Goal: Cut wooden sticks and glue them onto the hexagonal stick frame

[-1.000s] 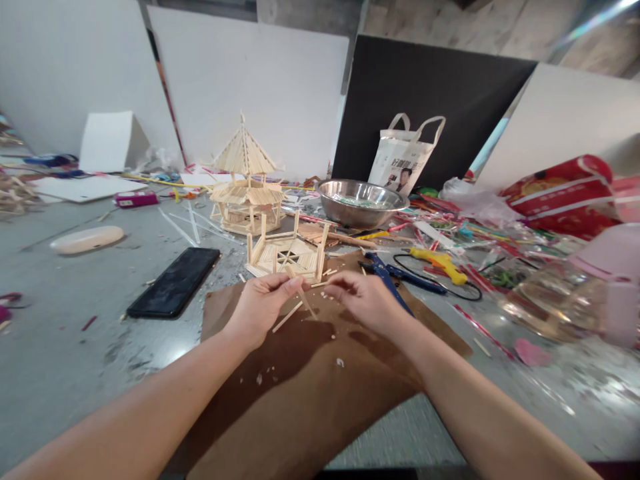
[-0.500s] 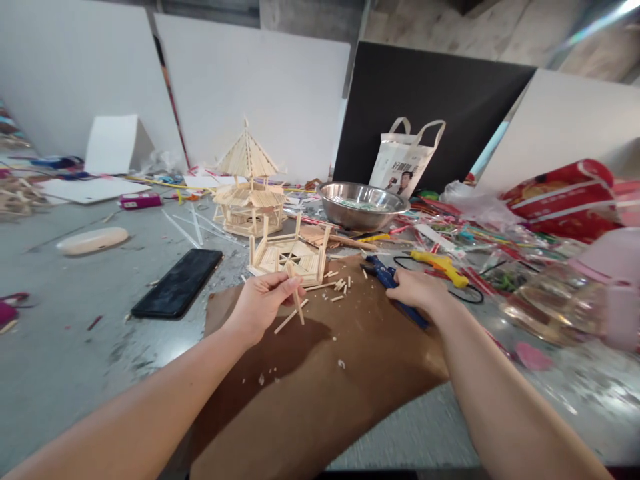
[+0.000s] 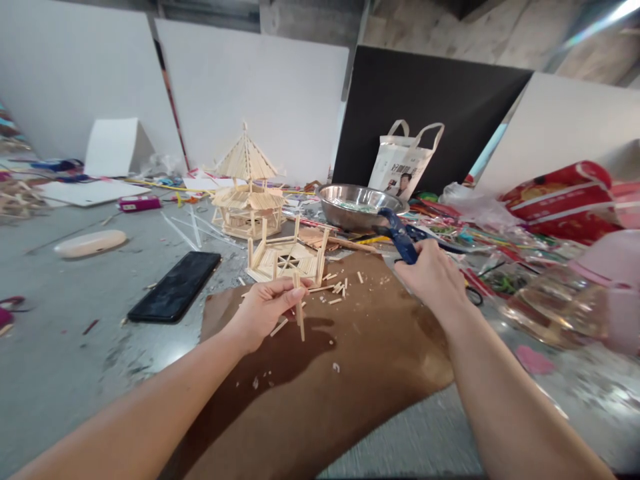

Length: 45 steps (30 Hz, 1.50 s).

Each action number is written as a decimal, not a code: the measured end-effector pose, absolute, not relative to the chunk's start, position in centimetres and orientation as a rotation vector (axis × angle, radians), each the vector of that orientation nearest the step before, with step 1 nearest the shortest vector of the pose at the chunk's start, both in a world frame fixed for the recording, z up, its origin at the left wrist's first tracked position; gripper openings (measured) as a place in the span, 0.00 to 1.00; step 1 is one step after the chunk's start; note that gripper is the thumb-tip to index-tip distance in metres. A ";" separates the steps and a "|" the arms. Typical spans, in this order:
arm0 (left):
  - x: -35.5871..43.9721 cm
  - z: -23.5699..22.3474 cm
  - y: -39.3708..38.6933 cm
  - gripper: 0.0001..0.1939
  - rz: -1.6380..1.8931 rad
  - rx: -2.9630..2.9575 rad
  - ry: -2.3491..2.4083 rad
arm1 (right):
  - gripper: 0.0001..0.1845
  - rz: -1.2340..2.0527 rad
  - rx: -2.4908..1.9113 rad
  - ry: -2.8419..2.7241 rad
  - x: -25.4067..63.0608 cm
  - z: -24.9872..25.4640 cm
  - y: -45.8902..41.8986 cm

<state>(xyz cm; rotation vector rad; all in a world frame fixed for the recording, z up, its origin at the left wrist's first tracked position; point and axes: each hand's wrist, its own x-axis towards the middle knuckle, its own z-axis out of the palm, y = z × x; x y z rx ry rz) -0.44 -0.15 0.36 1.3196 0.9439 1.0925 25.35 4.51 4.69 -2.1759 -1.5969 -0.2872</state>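
My left hand (image 3: 270,308) pinches a couple of thin wooden sticks (image 3: 301,321) between thumb and fingers, their lower ends pointing down over a brown mat (image 3: 370,393). Just beyond it stands a small six-sided stick frame (image 3: 287,260) with upright posts. My right hand (image 3: 434,280) is wrapped round blue-handled pliers (image 3: 403,239), lifted above the mat's far right corner; their jaws are hard to make out. Short cut stick pieces (image 3: 340,288) lie scattered beside the frame.
A stick pagoda (image 3: 247,193) stands behind the frame. A metal bowl (image 3: 357,203) and a tote bag (image 3: 403,163) are farther back. A black phone (image 3: 175,287) lies at left. A pink-lidded clear container (image 3: 565,300) and tangled craft strips are on the right.
The blue-handled pliers, lying on the mat under my right hand before, are now raised off it in that hand. My left hand still pinches the sticks, now held more upright.
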 end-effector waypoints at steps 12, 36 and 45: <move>-0.4 0.6 -0.2 0.13 1.074 1.412 0.938 | 0.08 1.271 -0.942 -1.607 21.5 4.9 1.5; -1.1 1.1 -0.6 0.11 1.290 1.942 1.207 | 0.27 0.768 -1.055 -1.781 19.0 3.6 0.1; -1.9 0.8 -0.4 0.13 1.251 2.456 1.442 | 0.35 0.045 -1.259 -2.381 18.6 2.9 0.5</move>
